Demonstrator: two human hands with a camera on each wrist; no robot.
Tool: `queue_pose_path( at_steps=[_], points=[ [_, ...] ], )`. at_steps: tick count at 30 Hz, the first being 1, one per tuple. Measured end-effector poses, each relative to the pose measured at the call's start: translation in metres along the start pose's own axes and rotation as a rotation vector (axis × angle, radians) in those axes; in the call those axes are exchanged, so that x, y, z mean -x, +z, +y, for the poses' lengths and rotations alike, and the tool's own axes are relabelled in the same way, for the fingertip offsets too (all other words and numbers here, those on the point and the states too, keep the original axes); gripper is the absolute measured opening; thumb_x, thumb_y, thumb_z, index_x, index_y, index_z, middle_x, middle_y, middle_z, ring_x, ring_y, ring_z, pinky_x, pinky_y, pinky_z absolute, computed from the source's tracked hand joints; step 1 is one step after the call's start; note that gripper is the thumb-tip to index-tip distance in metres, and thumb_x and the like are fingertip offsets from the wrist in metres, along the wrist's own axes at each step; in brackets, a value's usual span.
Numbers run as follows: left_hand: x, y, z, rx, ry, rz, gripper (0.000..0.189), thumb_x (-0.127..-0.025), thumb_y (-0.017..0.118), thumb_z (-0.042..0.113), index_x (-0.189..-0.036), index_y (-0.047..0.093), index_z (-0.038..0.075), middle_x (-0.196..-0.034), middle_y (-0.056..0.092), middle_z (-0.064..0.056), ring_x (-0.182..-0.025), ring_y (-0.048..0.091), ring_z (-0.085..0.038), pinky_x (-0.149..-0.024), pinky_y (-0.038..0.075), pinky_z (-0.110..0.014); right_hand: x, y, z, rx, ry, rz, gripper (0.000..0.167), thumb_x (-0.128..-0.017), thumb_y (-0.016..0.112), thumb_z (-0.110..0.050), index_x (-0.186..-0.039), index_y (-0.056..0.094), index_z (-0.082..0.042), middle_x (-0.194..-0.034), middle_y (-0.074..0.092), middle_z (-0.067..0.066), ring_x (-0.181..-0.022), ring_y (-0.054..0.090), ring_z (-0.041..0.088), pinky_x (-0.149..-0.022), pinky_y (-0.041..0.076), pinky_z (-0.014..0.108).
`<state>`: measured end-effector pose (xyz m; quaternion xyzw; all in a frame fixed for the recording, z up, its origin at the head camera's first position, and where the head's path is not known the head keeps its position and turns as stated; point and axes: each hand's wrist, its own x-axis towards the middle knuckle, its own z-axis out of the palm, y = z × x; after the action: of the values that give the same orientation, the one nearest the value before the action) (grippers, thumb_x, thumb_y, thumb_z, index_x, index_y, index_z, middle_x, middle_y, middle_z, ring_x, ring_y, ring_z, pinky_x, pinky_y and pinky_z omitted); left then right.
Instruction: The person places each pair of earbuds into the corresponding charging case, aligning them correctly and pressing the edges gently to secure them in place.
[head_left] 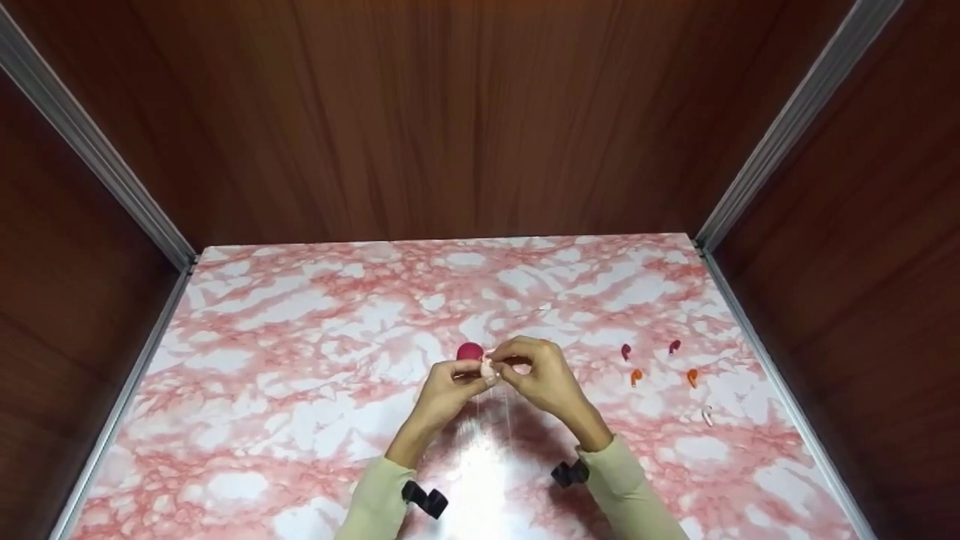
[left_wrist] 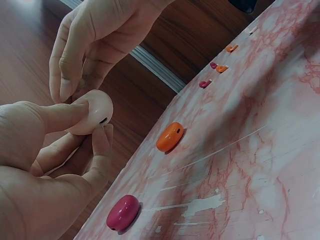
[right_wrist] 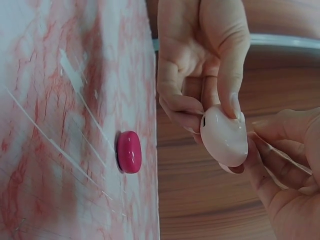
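A glossy pale pink earbud case (right_wrist: 224,137), with a small dark slot in its surface, is up between the two hands. My left hand (head_left: 442,390) grips it, thumb on one face and fingers around the other. The thumb and forefinger of my right hand (head_left: 541,375) pinch at its edge; whether a small earbud is between these fingertips I cannot tell. Close by on the table, a magenta case (left_wrist: 123,213) appears just past the left fingers in the head view. An orange case (left_wrist: 170,137) stands near it, mostly hidden behind the right hand in the head view.
On the right of the marbled table (head_left: 315,390) lie two magenta earbuds (head_left: 675,346), two orange earbuds (head_left: 692,376) and one white earbud (head_left: 707,415). Dark wooden panels (head_left: 465,127) with metal edge strips enclose the table at the back and sides.
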<state>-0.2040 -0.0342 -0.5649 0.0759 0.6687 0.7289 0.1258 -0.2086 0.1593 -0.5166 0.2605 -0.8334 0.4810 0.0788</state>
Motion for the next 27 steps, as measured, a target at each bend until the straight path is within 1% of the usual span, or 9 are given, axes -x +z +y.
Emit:
queue_pose_path(
  at_steps=[4,8,12,15,18,21,24,26,27],
  points=[
    [-0.001,0.000,0.000,-0.006,0.004,-0.001,0.031,-0.093,0.080,0.010,-0.118,0.075,-0.008,-0.117,0.076,-0.017,-0.103,0.074,-0.015,-0.089,0.060,-0.020,0.001,-0.001,-0.001,-0.027,0.002,0.010,0.012,-0.092,0.077,0.000,-0.100,0.082,-0.007,-0.100,0.080,0.004,-0.096,0.077,0.022,-0.087,0.065,0.034],
    [-0.002,-0.001,-0.001,-0.019,-0.005,0.015,0.032,-0.093,0.079,0.010,-0.118,0.074,-0.009,-0.114,0.077,-0.015,-0.099,0.072,-0.011,-0.086,0.059,-0.018,0.002,-0.004,-0.001,-0.055,-0.001,0.034,0.011,-0.093,0.077,-0.001,-0.100,0.082,-0.007,-0.103,0.080,0.006,-0.097,0.077,0.023,-0.087,0.065,0.035],
    [-0.002,-0.003,0.000,-0.026,-0.015,0.039,0.032,-0.093,0.078,0.007,-0.118,0.073,-0.011,-0.111,0.076,-0.015,-0.097,0.071,-0.011,-0.083,0.058,-0.017,0.006,-0.012,-0.001,-0.040,0.008,0.077,0.009,-0.092,0.078,-0.002,-0.099,0.082,-0.006,-0.101,0.080,0.005,-0.094,0.077,0.022,-0.084,0.066,0.034],
    [-0.001,-0.006,0.000,-0.023,-0.024,0.051,0.033,-0.093,0.076,0.005,-0.120,0.071,-0.012,-0.114,0.076,-0.017,-0.099,0.071,-0.012,-0.084,0.059,-0.017,0.009,-0.018,0.002,-0.031,0.020,0.111,0.008,-0.092,0.078,-0.001,-0.099,0.081,-0.005,-0.099,0.080,0.005,-0.090,0.077,0.021,-0.082,0.065,0.031],
    [0.000,-0.008,-0.001,-0.025,-0.033,0.053,0.033,-0.093,0.075,0.004,-0.121,0.070,-0.013,-0.116,0.073,-0.018,-0.102,0.072,-0.014,-0.086,0.059,-0.017,0.014,-0.024,0.006,-0.019,0.015,0.151,0.010,-0.092,0.078,0.000,-0.099,0.081,-0.006,-0.098,0.081,0.008,-0.087,0.078,0.022,-0.081,0.065,0.029],
    [0.001,-0.009,-0.001,-0.030,-0.031,0.049,0.033,-0.093,0.075,0.004,-0.121,0.070,-0.013,-0.118,0.072,-0.020,-0.104,0.072,-0.016,-0.087,0.060,-0.018,0.020,-0.032,0.011,-0.019,0.016,0.177,0.013,-0.091,0.079,0.000,-0.101,0.082,-0.008,-0.100,0.082,0.009,-0.089,0.079,0.024,-0.084,0.065,0.032],
    [0.002,-0.011,-0.001,-0.041,-0.020,0.049,0.033,-0.094,0.075,0.005,-0.121,0.070,-0.013,-0.118,0.072,-0.021,-0.103,0.071,-0.015,-0.086,0.060,-0.018,0.028,-0.043,0.016,0.002,0.039,0.191,0.017,-0.090,0.081,-0.003,-0.106,0.081,-0.010,-0.105,0.082,0.008,-0.094,0.079,0.026,-0.087,0.065,0.037],
    [0.002,-0.011,-0.002,-0.050,-0.009,0.048,0.034,-0.094,0.076,0.005,-0.121,0.070,-0.014,-0.117,0.073,-0.021,-0.102,0.071,-0.014,-0.085,0.060,-0.017,0.033,-0.050,0.020,0.038,0.050,0.205,0.020,-0.089,0.082,-0.003,-0.108,0.080,-0.008,-0.108,0.081,0.010,-0.096,0.079,0.029,-0.088,0.065,0.041],
    [0.002,-0.012,-0.002,-0.047,-0.012,0.049,0.034,-0.094,0.076,0.006,-0.121,0.070,-0.013,-0.117,0.074,-0.020,-0.101,0.071,-0.013,-0.084,0.060,-0.016,0.036,-0.054,0.021,0.074,0.055,0.215,0.021,-0.089,0.082,-0.003,-0.110,0.080,-0.007,-0.109,0.081,0.011,-0.096,0.079,0.030,-0.087,0.065,0.042]
  ],
)
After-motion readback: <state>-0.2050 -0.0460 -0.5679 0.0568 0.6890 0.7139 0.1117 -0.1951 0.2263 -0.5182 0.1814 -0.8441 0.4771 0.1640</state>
